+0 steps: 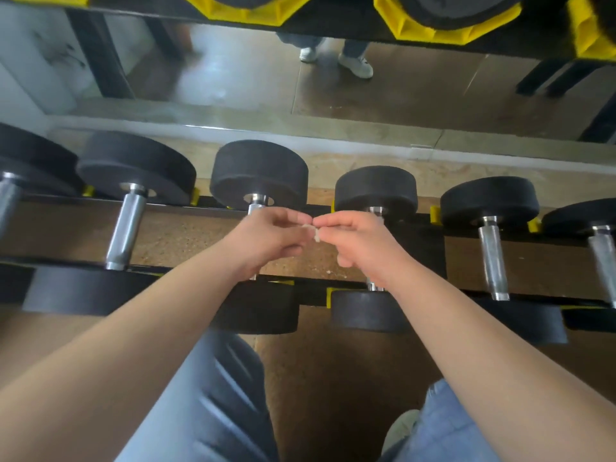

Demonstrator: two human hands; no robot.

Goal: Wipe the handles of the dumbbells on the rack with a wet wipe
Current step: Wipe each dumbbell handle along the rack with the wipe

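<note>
Black round dumbbells with silver handles lie side by side across the rack [173, 235]. My left hand [270, 238] and my right hand [363, 241] meet above the middle of the rack, fingertips together. Between them they pinch a small crumpled white wet wipe [316, 232]. My left hand covers most of one dumbbell handle [256, 205]; my right hand covers most of the neighbouring one [376, 211]. Bare handles show to the left [126, 228] and to the right [492, 258].
A mirror [233, 71] along the wall behind the rack reflects the floor and a person's shoes. An upper shelf with yellow cradles [433, 31] holds more dumbbells at the top. My knees in blue jeans [206, 405] sit below the rack over the brown floor.
</note>
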